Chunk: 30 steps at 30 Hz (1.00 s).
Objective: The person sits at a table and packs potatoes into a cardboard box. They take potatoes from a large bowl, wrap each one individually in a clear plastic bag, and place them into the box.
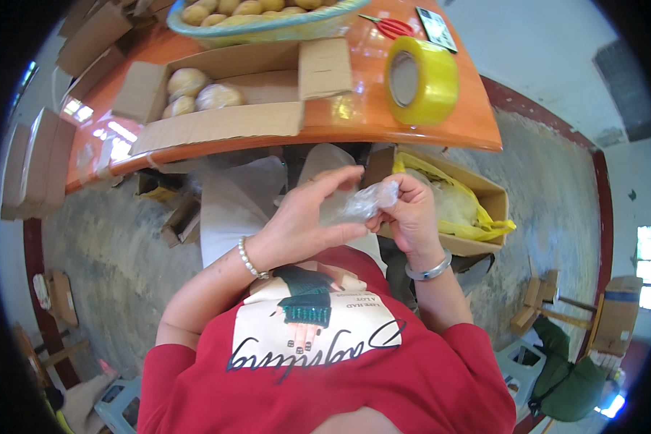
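My right hand (415, 214) pinches a crumpled piece of clear plastic film (366, 202) above my lap. My left hand (306, 211) is to the left of the film, its thumb and fingers spread apart around the film's loose end. On the table edge beyond my hands lies an opened cardboard box (266, 89). Several round tan fruits or tubers (187, 84) sit at its left end, at least one wrapped in clear film (219, 97). Right of the box, a large roll of yellowish packing tape (431, 81) stands on its rim.
A basket (271, 30) of similar round produce stands at the back of the orange table (352, 122). Red-handled scissors (393, 27) lie near a flat dark-edged item (436, 28). Under the table's edge, a carton (496, 203) holds a yellow plastic bag (466, 217). Folded cartons (40, 163) stand left.
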Each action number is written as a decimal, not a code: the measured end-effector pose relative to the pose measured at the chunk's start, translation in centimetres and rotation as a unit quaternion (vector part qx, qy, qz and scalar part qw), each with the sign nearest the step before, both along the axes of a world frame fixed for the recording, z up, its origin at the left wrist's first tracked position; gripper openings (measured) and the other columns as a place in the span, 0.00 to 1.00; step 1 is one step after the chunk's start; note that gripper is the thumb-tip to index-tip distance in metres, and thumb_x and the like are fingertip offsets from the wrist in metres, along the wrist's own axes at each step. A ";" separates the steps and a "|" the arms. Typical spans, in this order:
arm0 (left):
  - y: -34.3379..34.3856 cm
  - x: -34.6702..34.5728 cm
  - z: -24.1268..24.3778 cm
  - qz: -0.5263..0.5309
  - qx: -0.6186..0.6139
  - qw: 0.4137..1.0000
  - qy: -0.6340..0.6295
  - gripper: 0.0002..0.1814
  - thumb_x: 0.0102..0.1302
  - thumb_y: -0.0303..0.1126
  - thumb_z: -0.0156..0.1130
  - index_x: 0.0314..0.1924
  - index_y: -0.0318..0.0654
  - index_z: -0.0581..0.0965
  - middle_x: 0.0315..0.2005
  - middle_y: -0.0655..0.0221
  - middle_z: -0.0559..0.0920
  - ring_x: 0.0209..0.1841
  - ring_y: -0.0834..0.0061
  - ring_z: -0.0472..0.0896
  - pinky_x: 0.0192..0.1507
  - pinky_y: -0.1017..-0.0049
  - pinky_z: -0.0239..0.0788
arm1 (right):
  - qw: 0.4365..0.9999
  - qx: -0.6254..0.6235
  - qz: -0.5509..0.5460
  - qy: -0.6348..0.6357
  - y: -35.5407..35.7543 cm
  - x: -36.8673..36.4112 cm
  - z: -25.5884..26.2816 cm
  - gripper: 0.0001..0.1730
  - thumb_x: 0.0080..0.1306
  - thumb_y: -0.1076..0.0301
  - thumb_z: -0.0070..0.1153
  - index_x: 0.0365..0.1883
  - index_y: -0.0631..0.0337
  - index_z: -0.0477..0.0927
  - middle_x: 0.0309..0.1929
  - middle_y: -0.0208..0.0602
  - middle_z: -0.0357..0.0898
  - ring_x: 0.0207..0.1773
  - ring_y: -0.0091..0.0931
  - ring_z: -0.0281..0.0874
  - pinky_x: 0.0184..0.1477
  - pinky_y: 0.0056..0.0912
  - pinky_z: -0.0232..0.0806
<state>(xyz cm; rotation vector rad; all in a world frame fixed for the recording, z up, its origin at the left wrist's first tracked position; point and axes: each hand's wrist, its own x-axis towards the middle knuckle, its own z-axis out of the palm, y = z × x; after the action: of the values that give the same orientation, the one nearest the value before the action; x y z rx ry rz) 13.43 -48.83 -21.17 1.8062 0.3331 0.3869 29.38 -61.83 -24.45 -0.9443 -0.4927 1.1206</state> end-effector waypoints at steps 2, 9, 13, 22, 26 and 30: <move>0.3 -1.1 -0.8 0.013 -0.134 0.991 0.023 0.16 0.65 0.29 0.62 0.51 0.30 0.77 0.39 0.72 0.81 0.41 0.85 0.76 0.43 0.81 0.70 | 1.000 0.011 0.011 0.022 1.5 -1.2 0.2 0.06 0.62 0.77 0.58 0.37 0.64 0.77 0.30 0.40 0.82 0.24 0.27 0.81 0.24 0.25 0.74; 1.9 -6.0 -2.8 0.180 -0.245 0.952 -0.037 0.10 0.69 0.30 0.57 0.41 0.30 0.80 0.29 0.75 0.80 0.33 0.87 0.74 0.38 0.83 0.67 | 0.995 0.048 0.004 0.090 2.8 -1.5 0.4 0.04 0.63 0.77 0.57 0.36 0.63 0.77 0.28 0.40 0.80 0.21 0.27 0.77 0.23 0.26 0.70; 2.8 -6.7 -3.5 0.231 -0.385 0.887 -0.109 0.09 0.69 0.32 0.58 0.38 0.32 0.80 0.30 0.74 0.81 0.31 0.86 0.74 0.36 0.83 0.66 | 0.994 0.068 0.009 0.083 2.4 -1.2 0.8 0.06 0.64 0.74 0.56 0.39 0.63 0.77 0.28 0.41 0.79 0.22 0.27 0.75 0.24 0.27 0.69; 2.9 -6.9 -3.3 0.241 -0.418 0.873 -0.073 0.09 0.68 0.34 0.60 0.34 0.36 0.78 0.28 0.75 0.79 0.29 0.86 0.74 0.31 0.82 0.68 | 0.687 0.207 -0.113 -0.688 3.0 -5.4 5.0 0.22 0.56 0.65 0.66 0.48 0.63 0.76 0.53 0.44 0.74 0.53 0.34 0.73 0.52 0.39 0.69; 2.7 -6.1 -3.2 0.255 -0.458 0.844 -0.116 0.09 0.69 0.34 0.58 0.33 0.37 0.78 0.26 0.74 0.79 0.29 0.85 0.76 0.30 0.83 0.67 | 0.604 0.199 -0.017 -0.772 5.5 -7.8 4.4 0.20 0.54 0.67 0.65 0.45 0.61 0.77 0.50 0.43 0.75 0.49 0.39 0.74 0.50 0.42 0.69; 2.6 -6.1 -3.9 0.254 -0.431 0.858 -0.117 0.12 0.70 0.38 0.57 0.31 0.39 0.76 0.23 0.74 0.78 0.24 0.84 0.75 0.25 0.80 0.67 | 0.653 0.169 -0.032 -0.737 7.4 -7.6 2.3 0.11 0.53 0.71 0.63 0.36 0.62 0.80 0.37 0.38 0.79 0.40 0.39 0.77 0.47 0.42 0.70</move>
<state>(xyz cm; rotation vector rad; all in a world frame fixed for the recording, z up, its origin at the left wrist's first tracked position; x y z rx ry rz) 7.31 -46.24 -25.02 0.7573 0.6874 0.6861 21.78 -54.44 -22.18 -1.3655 -1.8921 -0.1118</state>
